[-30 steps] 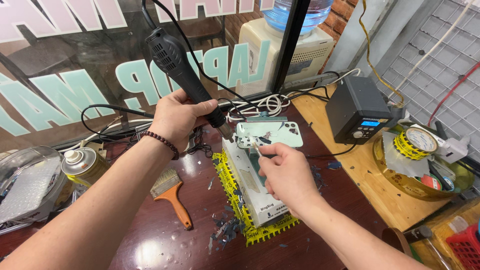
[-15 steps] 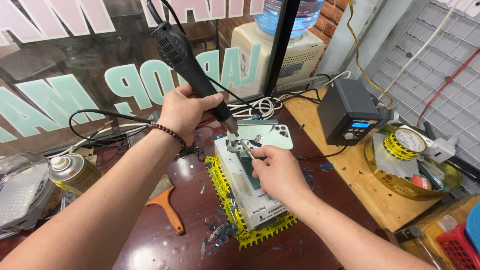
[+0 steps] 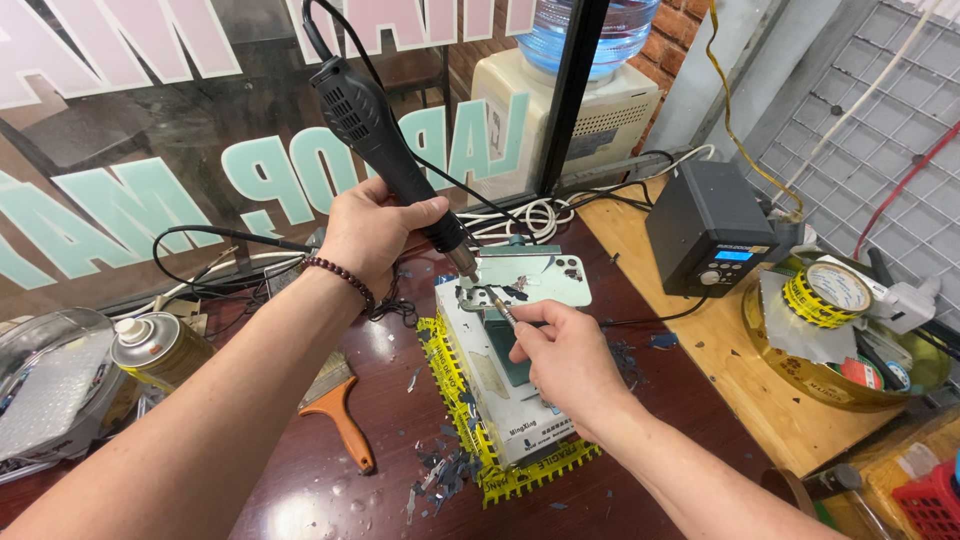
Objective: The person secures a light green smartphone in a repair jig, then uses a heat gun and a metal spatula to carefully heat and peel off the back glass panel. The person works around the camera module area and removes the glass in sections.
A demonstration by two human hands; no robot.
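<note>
To your left you have a spray can [image 3: 160, 350] and an orange-handled brush [image 3: 340, 415] on the dark table [image 3: 300, 490]. To your right sit a black power unit [image 3: 708, 228], a yellow tape roll [image 3: 826, 292] and a bowl [image 3: 800, 370] of odds and ends. Behind stands a water dispenser [image 3: 565, 110] with white cables [image 3: 520, 218] coiled near it.

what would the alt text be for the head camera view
A person's left hand aims a black hot air gun down at a pale green phone back lying on a white block, while the right hand works thin tweezers at the phone's edge. A spray can, brush and tape roll lie around.
</note>
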